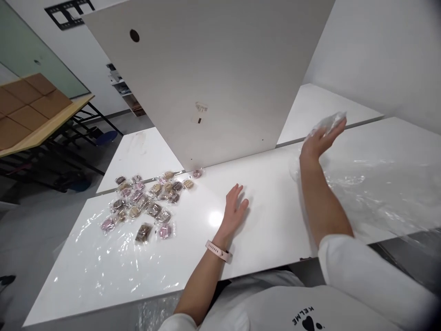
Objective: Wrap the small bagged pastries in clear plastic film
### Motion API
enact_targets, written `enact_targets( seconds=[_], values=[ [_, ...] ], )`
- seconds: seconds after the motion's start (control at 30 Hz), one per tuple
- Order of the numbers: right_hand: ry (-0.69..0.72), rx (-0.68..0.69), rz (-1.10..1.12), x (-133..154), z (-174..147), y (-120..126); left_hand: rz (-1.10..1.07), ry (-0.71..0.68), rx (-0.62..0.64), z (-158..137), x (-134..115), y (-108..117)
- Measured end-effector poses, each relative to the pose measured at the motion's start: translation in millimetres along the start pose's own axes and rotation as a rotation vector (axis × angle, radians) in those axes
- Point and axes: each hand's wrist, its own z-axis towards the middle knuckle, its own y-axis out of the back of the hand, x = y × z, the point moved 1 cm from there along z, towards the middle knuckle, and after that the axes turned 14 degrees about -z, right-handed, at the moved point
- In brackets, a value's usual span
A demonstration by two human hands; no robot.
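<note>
Guide clear plastic film (365, 180) at right of frame evenly to avoid creases, with outstretched right hand (317, 143) (can't tell if gripping) and empty, open left hand (234, 211) at center, well off wrapped packets (154, 210) at left.

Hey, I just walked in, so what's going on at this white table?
A person's right hand is at the clear plastic sheet, some of it bunched against the fingers; whether it is gripped is unclear. The left hand is open and holds nothing, over the middle of the white table. Small, individually wrapped treats lie scattered toward the left end.
</note>
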Motion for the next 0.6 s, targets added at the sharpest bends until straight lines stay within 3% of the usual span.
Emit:
enact_targets(
  seconds=[0.07,0.13,0.23,0.33,0.4,0.47,0.6],
  values=[
    [0.110,0.041,-0.415,-2,28,-25,0.020,-0.027,0.002,0,1,-1],
    [0.194,0.262,-0.643,-7,34,-45,0.037,-0.035,0.004,0,2,-2],
    [0.279,0.618,-0.716,-19,26,-66,0.079,-0.040,0.028,1,4,-2],
    [0.293,0.789,-0.799,-26,33,-68,0.109,-0.054,0.045,3,7,-1],
    [0.294,0.800,-0.852,-27,44,-52,0.128,-0.066,0.054,4,9,0],
    [0.368,0.752,-0.893,-28,48,-19,0.135,-0.077,0.057,6,10,1],
    [0.652,0.662,-0.988,-42,3,72,0.104,-0.111,0.045,8,11,1]
  ],
)
